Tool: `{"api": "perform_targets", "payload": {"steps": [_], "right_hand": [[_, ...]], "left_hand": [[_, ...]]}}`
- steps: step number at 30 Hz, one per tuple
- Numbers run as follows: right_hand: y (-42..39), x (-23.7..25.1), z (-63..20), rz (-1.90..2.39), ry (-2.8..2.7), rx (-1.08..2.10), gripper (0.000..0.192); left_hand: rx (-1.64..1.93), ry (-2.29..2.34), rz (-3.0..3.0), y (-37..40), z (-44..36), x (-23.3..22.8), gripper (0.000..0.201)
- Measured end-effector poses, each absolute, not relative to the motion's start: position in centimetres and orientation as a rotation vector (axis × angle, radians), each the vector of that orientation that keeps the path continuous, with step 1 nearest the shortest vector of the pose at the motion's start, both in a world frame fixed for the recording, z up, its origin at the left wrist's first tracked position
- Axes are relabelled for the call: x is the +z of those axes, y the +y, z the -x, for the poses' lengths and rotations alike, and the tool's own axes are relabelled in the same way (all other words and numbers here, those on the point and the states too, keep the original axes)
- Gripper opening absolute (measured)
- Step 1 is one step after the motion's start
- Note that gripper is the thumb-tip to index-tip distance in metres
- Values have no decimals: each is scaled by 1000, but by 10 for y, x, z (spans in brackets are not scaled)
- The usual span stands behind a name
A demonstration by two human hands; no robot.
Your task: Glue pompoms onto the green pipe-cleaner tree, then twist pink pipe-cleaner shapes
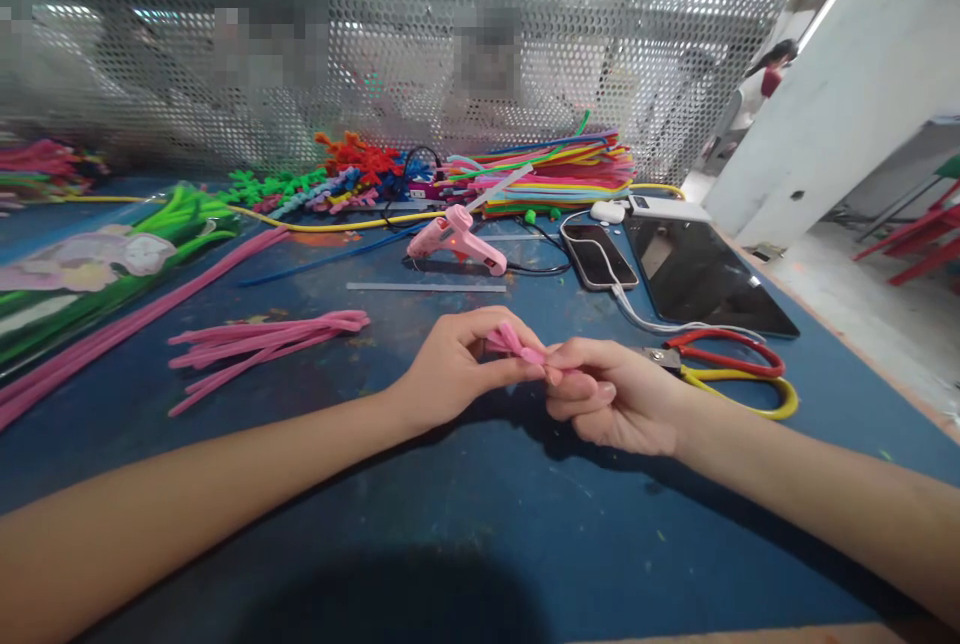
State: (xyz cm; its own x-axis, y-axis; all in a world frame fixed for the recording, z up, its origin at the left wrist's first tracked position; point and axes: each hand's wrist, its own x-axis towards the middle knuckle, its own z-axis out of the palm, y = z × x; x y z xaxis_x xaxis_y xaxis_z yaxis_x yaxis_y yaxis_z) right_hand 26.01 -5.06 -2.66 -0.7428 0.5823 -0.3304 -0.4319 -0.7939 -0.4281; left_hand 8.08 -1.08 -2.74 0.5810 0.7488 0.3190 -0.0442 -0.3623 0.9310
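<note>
Between my two hands, above the middle of the blue table, is a small bent pink pipe cleaner (pixel 507 337). My left hand (pixel 457 364) pinches it between thumb and fingers. From the other side, my right hand (pixel 607 389) closes on its end, fingers curled, and the fingertips of both hands meet. Part of the pipe cleaner is hidden inside the grips. Left of my left hand lies a loose bunch of folded pink pipe cleaners (pixel 262 349). Scissors (pixel 739 369) with a red and a yellow handle lie just beyond my right wrist, their blades hidden behind it.
A pink glue gun (pixel 456 242) stands beyond my hands, with a glue stick (pixel 426 288) nearer. A phone (pixel 600 256) and tablet (pixel 701 269) lie right. Coloured pipe cleaners (pixel 555 174) are piled by the perforated metal screen (pixel 405 44); a bag of green ones (pixel 112 259) lies left.
</note>
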Motion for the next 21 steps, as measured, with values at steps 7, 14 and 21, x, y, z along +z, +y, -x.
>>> {"api": "perform_targets", "payload": {"steps": [7, 14, 21], "right_hand": [[-52, -25, -257, 691, -457, 2409, 12], [-56, -24, -253, 1149, -1305, 1565, 12], [-58, -19, -265, 629, -2471, -507, 30]], "left_hand": [[980, 683, -1963, -16, -79, -21, 15], [779, 894, -1541, -24, -87, -23, 27], [620, 864, -1150, -33, -92, -22, 30]]}}
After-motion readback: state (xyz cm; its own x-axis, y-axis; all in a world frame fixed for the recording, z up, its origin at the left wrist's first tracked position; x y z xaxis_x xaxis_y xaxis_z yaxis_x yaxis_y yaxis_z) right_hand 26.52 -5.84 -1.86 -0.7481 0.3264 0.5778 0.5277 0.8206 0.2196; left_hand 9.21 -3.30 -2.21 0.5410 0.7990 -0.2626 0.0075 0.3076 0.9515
